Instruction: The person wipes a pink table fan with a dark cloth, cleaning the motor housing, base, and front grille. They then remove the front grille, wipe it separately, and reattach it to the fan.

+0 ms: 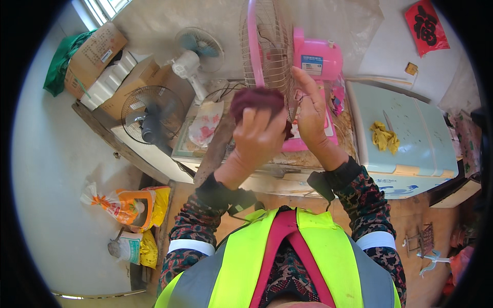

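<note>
A pink electric fan (321, 56) stands on the cabinet top, its wire cage (269, 41) seen nearly edge-on with a pink rim. My left hand (259, 131) is closed around a dark maroon cloth (256, 101) and presses it against the lower part of the cage; it is a little blurred. My right hand (311, 110) is at the cage's right side, fingers stretched up along the wires, thumb apart. Behind that hand the fan's pink base (328, 134) is partly hidden.
A white fan (187, 64) and a black fan (151, 115) stand to the left, near cardboard boxes (95, 56). At right is a pale blue chest (405, 128) with a yellow cloth (384, 137) and a knife (387, 120). Bags (136, 205) lie at lower left.
</note>
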`<control>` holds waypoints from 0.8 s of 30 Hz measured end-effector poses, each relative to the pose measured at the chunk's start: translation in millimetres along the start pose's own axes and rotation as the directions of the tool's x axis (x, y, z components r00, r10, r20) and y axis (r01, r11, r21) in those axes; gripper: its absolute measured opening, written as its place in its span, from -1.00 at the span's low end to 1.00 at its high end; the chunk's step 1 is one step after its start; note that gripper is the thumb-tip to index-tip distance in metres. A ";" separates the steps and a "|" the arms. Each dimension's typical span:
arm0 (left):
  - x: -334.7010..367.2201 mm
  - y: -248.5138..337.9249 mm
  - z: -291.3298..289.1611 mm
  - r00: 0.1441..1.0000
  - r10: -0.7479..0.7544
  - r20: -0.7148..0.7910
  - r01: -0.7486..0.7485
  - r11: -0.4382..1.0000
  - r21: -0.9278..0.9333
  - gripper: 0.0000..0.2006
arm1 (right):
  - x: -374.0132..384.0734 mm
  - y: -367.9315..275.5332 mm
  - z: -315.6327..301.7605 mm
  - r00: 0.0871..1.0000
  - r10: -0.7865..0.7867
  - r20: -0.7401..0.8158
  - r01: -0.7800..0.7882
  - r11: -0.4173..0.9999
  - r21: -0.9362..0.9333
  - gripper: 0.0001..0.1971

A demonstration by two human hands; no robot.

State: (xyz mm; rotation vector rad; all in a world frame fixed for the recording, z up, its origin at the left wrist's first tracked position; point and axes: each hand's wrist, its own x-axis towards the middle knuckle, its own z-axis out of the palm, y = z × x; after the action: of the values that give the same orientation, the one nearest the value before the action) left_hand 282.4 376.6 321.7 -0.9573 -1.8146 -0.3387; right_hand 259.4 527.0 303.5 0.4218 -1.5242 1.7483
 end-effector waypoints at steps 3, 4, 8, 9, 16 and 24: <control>-37.6 5.8 13.6 0.999 -0.038 0.023 0.040 0.994 -0.104 -0.56 | -12.5 2.4 -2.4 0.995 0.101 0.008 -0.100 0.969 0.225 -0.46; -48.3 6.3 20.1 0.998 -0.041 0.041 0.046 0.990 -0.133 -0.55 | -19.1 4.6 -4.9 0.991 0.132 -0.001 -0.128 0.968 0.217 -0.46; -82.7 10.2 48.8 0.984 -0.130 0.126 0.158 0.956 -0.248 -0.52 | -56.0 17.4 -22.2 0.978 0.210 0.014 -0.209 0.967 0.148 -0.41; -88.5 9.7 56.2 0.981 -0.151 0.122 0.179 0.945 -0.272 -0.52 | -66.9 19.7 -28.4 0.969 0.248 0.002 -0.247 0.964 0.102 -0.41; -121.7 11.0 99.3 0.976 -0.205 0.079 0.220 0.893 -0.393 -0.49 | -126.1 35.0 -74.0 0.903 0.427 -0.035 -0.428 0.903 -0.030 -0.44; -135.6 46.9 145.8 0.278 -0.413 0.867 0.799 -0.401 -0.447 -0.77 | -166.1 70.7 -85.7 0.853 0.521 -0.008 -0.490 0.797 -0.352 -0.07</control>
State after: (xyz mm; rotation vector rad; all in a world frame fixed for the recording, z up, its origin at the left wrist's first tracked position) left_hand 245.5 434.6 129.0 -0.3570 -2.2010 -2.6932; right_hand 336.6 554.3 121.2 -0.1091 -2.1068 1.8080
